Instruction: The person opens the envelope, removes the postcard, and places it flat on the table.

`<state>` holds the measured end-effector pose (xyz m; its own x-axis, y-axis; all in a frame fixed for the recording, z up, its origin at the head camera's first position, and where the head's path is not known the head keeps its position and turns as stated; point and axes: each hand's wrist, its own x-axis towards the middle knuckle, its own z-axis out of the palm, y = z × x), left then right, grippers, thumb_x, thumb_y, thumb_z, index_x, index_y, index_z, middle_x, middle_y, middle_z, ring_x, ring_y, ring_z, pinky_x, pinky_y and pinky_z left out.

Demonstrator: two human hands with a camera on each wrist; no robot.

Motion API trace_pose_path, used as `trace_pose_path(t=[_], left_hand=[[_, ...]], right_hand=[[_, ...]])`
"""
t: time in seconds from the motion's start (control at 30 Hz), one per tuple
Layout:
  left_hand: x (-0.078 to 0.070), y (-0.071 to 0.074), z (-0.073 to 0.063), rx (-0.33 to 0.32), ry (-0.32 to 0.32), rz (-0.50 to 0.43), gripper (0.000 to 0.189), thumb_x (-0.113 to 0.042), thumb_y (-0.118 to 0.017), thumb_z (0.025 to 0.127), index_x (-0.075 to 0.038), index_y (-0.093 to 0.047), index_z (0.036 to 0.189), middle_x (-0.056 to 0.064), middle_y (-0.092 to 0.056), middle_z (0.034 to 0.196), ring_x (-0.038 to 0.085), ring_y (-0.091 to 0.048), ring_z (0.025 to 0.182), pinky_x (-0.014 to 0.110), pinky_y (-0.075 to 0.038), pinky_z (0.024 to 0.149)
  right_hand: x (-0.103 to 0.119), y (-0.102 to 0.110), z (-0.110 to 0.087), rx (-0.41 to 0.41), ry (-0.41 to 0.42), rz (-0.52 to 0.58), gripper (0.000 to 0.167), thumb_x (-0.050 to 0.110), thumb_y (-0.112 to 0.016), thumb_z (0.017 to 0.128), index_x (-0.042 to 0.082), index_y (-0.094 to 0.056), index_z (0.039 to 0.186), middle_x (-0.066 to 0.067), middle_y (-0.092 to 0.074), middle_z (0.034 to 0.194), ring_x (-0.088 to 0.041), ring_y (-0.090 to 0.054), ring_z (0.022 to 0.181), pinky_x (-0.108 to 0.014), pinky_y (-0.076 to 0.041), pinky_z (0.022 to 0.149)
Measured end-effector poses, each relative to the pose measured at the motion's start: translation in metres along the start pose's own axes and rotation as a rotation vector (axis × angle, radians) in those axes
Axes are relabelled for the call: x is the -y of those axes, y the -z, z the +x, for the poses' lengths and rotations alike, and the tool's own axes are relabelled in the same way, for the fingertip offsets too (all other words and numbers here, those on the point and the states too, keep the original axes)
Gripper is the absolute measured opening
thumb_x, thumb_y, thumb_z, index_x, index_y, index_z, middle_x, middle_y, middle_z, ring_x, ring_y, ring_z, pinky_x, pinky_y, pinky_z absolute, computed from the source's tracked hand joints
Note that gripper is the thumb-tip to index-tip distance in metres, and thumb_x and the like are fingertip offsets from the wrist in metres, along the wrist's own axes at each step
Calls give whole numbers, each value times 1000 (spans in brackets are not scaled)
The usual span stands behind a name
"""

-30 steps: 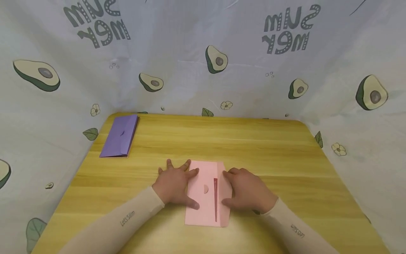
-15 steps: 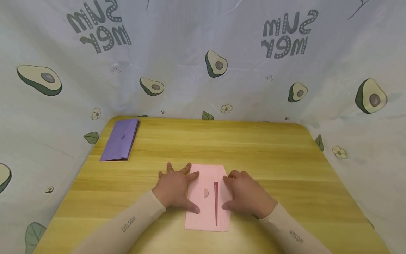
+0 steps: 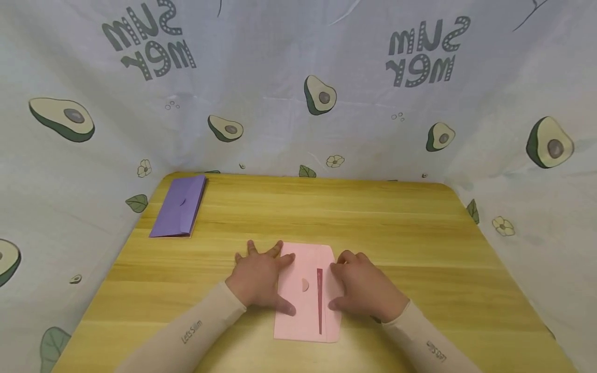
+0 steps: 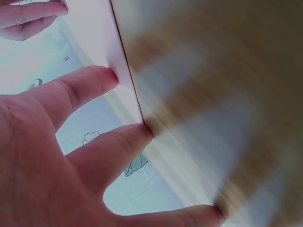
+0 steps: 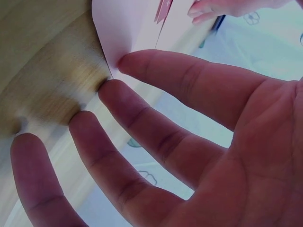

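Pink envelope (image 3: 310, 305) on the tabletop (image 3: 373, 217), flap (image 3: 332, 326) opened rightward
At the near middle, long sides running near to far; 1 narrow red strip (image 3: 320, 290) by the fold, 1 half-round mark (image 3: 305, 285) left of it.

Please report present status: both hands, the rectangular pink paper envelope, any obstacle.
Left hand spread, on rectangular pink paper envelope; right hand touching its open flap. Nothing seen blocking either hand. Rectangular purple paper envelope apart, back left.
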<state>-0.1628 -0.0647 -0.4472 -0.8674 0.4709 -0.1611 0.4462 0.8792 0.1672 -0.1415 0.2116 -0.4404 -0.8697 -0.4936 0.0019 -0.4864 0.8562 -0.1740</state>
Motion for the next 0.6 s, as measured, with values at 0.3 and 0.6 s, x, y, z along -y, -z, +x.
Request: trace_pose_path(t=[0.3, 0.6], left_hand=[[-1, 0, 1, 1, -1, 5, 124, -95, -77, 50, -38, -52, 157, 8, -38, 167, 79, -35, 129, 87, -40, 86], [-2, -1, 1, -19, 10, 1, 124, -94, -78, 48, -38, -53, 156, 8, -41, 166, 79, -36, 129, 87, -40, 85]], right_hand=[[4, 5, 1, 24, -21, 2, 48, 45, -94, 64, 16, -72, 95, -3, -61, 107, -22, -52, 87, -34, -48, 65], [6, 6, 3, 31, -39, -12, 51, 48, -96, 63, 17, -74, 96, 0, -61, 106, -20, -52, 87, -34, -50, 67]])
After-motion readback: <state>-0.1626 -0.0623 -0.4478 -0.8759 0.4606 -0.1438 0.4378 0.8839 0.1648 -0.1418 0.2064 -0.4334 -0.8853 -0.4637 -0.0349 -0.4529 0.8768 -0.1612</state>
